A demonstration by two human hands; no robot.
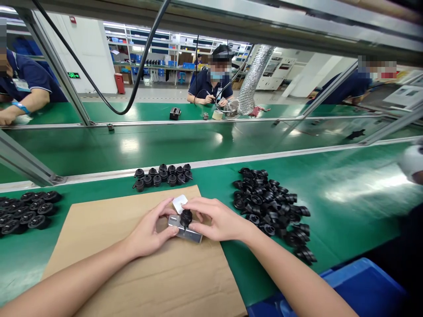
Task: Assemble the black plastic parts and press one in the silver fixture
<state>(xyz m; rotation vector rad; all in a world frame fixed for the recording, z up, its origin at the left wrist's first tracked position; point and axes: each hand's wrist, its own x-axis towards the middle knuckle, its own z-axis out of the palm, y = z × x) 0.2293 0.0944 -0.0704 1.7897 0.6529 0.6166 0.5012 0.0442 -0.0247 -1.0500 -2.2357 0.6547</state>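
Over a cardboard sheet [139, 273], my left hand [150, 229] grips the left end of a small grey metal block [193, 235], thumb in front and fingers behind. A round black plastic part [186, 217] sits at the block's top. My right hand [214, 218] pinches this black part between thumb and fingers. Just behind it is a small white square piece [180, 203], close to the fingertips of both hands; what carries it is hidden.
Behind the cardboard stand rows of small black parts [163, 176]. A heap of black parts [264, 198] lies right, and larger round black parts [28, 211] lie left. A blue bin [363, 281] is lower right. Co-workers sit across the green bench, beyond a metal frame and hanging cable [142, 66].
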